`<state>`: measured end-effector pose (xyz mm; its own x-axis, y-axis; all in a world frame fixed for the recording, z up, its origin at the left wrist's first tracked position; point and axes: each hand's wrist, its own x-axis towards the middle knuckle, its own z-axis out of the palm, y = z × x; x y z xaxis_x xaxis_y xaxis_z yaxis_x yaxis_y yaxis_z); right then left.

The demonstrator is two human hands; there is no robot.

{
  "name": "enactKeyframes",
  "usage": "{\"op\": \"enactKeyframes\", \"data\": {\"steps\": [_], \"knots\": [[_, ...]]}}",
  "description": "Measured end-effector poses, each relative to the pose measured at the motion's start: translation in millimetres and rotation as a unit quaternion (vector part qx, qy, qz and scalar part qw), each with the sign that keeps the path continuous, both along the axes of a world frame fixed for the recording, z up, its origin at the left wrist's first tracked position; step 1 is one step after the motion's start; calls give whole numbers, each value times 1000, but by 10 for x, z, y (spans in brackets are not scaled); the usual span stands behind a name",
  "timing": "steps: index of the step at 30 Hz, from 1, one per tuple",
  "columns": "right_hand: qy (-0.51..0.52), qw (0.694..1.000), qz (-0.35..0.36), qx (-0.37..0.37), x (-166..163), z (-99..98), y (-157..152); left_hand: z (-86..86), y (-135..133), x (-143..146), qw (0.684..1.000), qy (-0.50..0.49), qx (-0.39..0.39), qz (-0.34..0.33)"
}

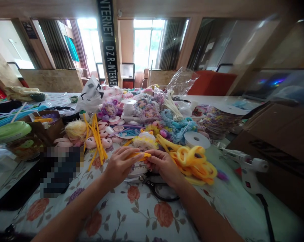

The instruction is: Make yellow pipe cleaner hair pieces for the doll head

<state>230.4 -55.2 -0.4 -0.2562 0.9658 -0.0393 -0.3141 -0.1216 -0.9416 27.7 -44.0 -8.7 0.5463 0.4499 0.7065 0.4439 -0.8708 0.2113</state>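
Note:
Both of my hands meet over the table, gripping a yellow pipe cleaner [146, 155] between them. My left hand [120, 164] has its fingers laid along it, with the thumb underneath. At the other end, my right hand [164, 164] pinches the tip between thumb and fingers. Beneath the hands lie scissors [164, 192] with black handles, partly covered. Just beyond is a doll head [144, 140] with pale yellow hair. A heap of thick yellow plush cord [192, 159] lies to the right of my right hand, and several loose yellow pipe cleaners [98, 141] lie to the left.
A white glue gun [248, 164] with a black cable stands at right beside a cardboard box [275, 158]. Doll heads, yarn and spools, including a white spool [196, 139], crowd the back. A green-lidded jar [12, 132] and a black case [18, 185] are at left.

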Motion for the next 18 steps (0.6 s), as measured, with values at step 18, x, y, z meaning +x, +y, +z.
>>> {"op": "enactKeyframes", "data": {"steps": [18], "knots": [[-112, 987, -57, 97, -7, 16, -25, 31, -62, 67, 989, -65, -130, 2]]}}
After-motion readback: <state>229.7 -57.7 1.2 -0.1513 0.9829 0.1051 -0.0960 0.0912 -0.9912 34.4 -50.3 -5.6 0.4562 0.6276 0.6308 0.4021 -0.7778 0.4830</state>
